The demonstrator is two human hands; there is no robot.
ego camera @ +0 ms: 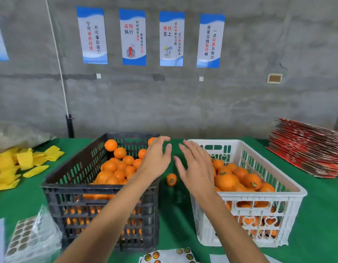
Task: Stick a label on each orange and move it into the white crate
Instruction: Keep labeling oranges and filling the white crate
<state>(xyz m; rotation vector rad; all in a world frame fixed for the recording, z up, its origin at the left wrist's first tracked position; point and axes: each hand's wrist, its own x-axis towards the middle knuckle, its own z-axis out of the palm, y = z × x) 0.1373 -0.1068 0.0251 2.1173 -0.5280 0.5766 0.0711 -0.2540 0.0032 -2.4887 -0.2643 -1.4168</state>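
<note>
Risk sits with the small round labelled orange (pixel 171 179) (loose on green cloth) between black slatted plastic crate (pixel 100 188) and white plastic crate (pixel 278 179) — it may roll. Left hand (pixel 156 158) and right hand (pixel 196 168) hover above, fingers spread, holding nothing.

Narrow green lane of desk (pixel 175 215) runs near to far between black crate (pixel 100 188) on the left and white crate (pixel 255 207) on the right. One labelled orange (pixel 171 179) sits mid-lane, partly blocking it. Both hands hover open above the lane's far end. Near end is partly taken by a sticker sheet (pixel 170 256). Both crates are open-topped, reachable from above.
</note>
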